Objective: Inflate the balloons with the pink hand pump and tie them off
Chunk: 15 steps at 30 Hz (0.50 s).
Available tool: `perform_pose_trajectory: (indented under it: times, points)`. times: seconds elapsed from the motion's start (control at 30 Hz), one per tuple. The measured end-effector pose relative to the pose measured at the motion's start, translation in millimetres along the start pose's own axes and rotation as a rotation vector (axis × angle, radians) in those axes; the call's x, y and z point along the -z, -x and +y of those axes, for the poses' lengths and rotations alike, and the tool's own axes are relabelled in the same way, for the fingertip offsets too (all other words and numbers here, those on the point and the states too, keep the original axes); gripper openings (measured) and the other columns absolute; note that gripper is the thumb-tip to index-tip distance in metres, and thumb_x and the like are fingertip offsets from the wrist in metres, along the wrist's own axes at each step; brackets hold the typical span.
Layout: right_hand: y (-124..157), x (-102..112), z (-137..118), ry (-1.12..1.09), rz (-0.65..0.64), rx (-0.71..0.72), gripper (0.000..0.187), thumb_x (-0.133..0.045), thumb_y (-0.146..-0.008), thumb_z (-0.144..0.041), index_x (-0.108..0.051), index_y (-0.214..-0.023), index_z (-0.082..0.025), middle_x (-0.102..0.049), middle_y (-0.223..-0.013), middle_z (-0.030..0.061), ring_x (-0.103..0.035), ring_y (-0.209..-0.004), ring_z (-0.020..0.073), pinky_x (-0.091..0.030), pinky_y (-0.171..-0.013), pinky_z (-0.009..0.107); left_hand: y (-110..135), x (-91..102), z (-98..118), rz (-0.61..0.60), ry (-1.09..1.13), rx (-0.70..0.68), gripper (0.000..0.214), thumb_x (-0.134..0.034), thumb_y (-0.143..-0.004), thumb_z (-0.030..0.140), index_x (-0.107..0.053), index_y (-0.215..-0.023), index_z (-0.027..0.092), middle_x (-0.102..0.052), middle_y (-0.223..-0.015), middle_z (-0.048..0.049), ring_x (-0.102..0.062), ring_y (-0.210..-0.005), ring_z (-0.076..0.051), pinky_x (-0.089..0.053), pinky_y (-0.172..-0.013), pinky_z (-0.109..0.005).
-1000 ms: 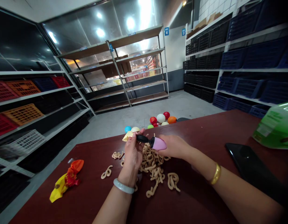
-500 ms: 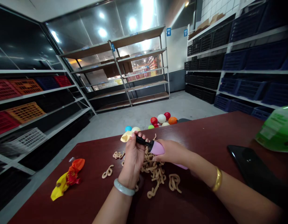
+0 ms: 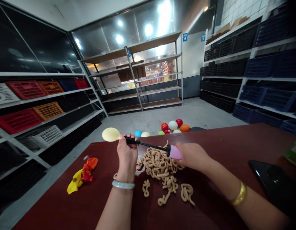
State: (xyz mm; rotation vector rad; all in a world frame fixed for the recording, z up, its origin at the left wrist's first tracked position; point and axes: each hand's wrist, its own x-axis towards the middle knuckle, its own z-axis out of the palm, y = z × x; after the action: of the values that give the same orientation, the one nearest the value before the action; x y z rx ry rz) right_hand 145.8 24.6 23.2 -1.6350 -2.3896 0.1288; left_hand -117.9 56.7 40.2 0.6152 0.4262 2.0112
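A balloon pump spans the space between my hands over the table. My left hand (image 3: pixel 127 153) is closed around its black end (image 3: pixel 132 141) and holds the neck of a pale yellow balloon (image 3: pixel 111 134) there. That balloon is partly inflated and points left. My right hand (image 3: pixel 192 156) is wrapped around the pump's pink barrel (image 3: pixel 175 152). A thin black rod (image 3: pixel 151 146) shows between the two. Below lies a heap of tan curled, string-like pieces (image 3: pixel 159 164), with a few loose ones nearer me.
Limp yellow, red and orange balloons (image 3: pixel 87 171) lie on the dark red table (image 3: pixel 114 214) at left. A black phone-like slab (image 3: pixel 270 179) and a green package (image 3: pixel 294 151) are at right. Several inflated balloons (image 3: pixel 172 125) sit beyond the far edge. Shelves with crates (image 3: pixel 49 110) stand around.
The pale yellow balloon has swelled from limp to rounded. My hands have moved apart, drawing the pump's black rod out of the pink barrel. The view has shifted left.
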Motion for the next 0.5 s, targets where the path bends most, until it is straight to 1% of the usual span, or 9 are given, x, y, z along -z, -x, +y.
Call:
perform_pose_trajectory:
  times: [0.07, 0.13, 0.23, 0.3, 0.37, 0.43, 0.5]
  points:
    - [0, -2, -3, 0.039, 0.038, 0.0, 0.037, -0.065, -0.071, -0.042, -0.06, -0.103, -0.022, -0.072, -0.088, 0.0082, -0.068, -0.078, 0.0287, -0.039, -0.06, 0.033, 4, -4.4, -4, 0.008, -0.041, -0.022, 0.017, -0.062, -0.09, 0.031, -0.054, -0.082, 0.018, -0.056, -0.073, -0.0005, -0.056, -0.065, -0.012, -0.048, -0.061, -0.026]
    - [1, -3, -6, 0.026, 0.031, 0.006, 0.037, -0.065, -0.07, -0.043, -0.059, -0.1, -0.022, -0.072, -0.087, 0.0068, -0.069, -0.077, 0.0289, -0.038, -0.058, 0.032, 11, -8.9, -13, 0.012, -0.107, -0.006, 0.02, -0.065, -0.087, 0.032, -0.054, -0.083, 0.017, -0.059, -0.075, -0.0018, -0.059, -0.067, -0.014, -0.048, -0.061, -0.027]
    - [3, -4, -11, -0.005, 0.025, 0.004, 0.037, -0.065, -0.07, -0.044, -0.059, -0.099, -0.023, -0.072, -0.087, 0.0062, -0.069, -0.078, 0.0294, -0.037, -0.057, 0.032, 27, -16.0, -33, -0.003, -0.175, 0.086, 0.024, -0.068, -0.084, 0.035, -0.052, -0.083, 0.017, -0.062, -0.077, -0.0036, -0.063, -0.07, -0.016, -0.05, -0.063, -0.028]
    - [5, -5, -15, -0.025, 0.034, 0.0, 0.038, -0.065, -0.07, -0.045, -0.06, -0.1, -0.023, -0.072, -0.087, 0.0065, -0.069, -0.078, 0.0297, -0.036, -0.057, 0.032, 41, -21.7, -47, -0.04, -0.161, 0.145, 0.026, -0.069, -0.084, 0.036, -0.051, -0.082, 0.018, -0.06, -0.074, -0.0017, -0.06, -0.066, -0.014, -0.049, -0.061, -0.028]
    - [6, -6, -21, -0.054, 0.046, -0.012, 0.039, -0.064, -0.07, -0.045, -0.06, -0.102, -0.023, -0.073, -0.086, 0.0064, -0.07, -0.078, 0.0297, -0.036, -0.057, 0.032, 55, -27.8, -57, -0.073, -0.136, 0.175, 0.027, -0.07, -0.083, 0.035, -0.049, -0.08, 0.019, -0.056, -0.071, 0.0007, -0.055, -0.06, -0.012, -0.047, -0.057, -0.026]
    - [8, -7, -26, -0.084, 0.058, -0.023, 0.041, -0.064, -0.07, -0.045, -0.06, -0.105, -0.024, -0.073, -0.085, 0.006, -0.07, -0.077, 0.0295, -0.036, -0.057, 0.032, 64, -33.1, -63, -0.078, -0.125, 0.185, 0.027, -0.071, -0.082, 0.032, -0.048, -0.079, 0.019, -0.054, -0.07, 0.0016, -0.052, -0.058, -0.011, -0.045, -0.055, -0.025]
    - [7, -9, -29, -0.106, 0.062, -0.027, 0.043, -0.064, -0.071, -0.045, -0.059, -0.108, -0.024, -0.073, -0.087, 0.006, -0.07, -0.078, 0.0293, -0.037, -0.058, 0.032, 67, -35.7, -62, -0.07, -0.133, 0.185, 0.027, -0.071, -0.082, 0.031, -0.048, -0.079, 0.019, -0.053, -0.071, 0.0015, -0.052, -0.059, -0.011, -0.045, -0.056, -0.027]
